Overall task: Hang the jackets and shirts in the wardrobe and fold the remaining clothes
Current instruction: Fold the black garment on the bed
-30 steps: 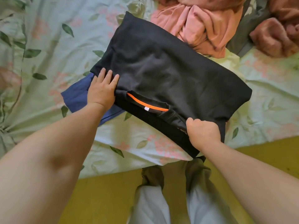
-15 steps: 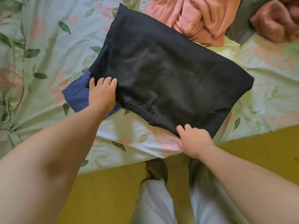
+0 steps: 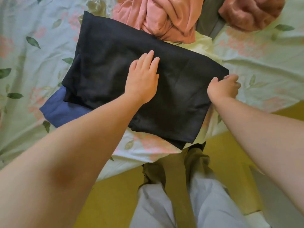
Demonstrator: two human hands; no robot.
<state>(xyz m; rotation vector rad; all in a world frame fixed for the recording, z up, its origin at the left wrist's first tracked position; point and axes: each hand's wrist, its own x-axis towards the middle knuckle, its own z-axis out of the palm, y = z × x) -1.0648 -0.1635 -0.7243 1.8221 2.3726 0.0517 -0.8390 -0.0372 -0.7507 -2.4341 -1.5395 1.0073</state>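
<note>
Nearest you, a corner of the black garment (image 3: 107, 66) lies at the edge of the bed (image 3: 24, 71); a hard tug from your right hand (image 3: 223, 87), whose fingers curl round the garment's right edge, could skew the fold or drag it floorward; your left hand (image 3: 141, 81) presses its middle, fingers straight and close together; lift it early and the layers may slide; the garment looks a smooth, dark folded rectangle, lying over a blue garment (image 3: 56, 109), its far edge meeting the pink clothes (image 3: 164, 17).

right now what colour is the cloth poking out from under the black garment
The cloth is blue, clearest in head view.
</note>
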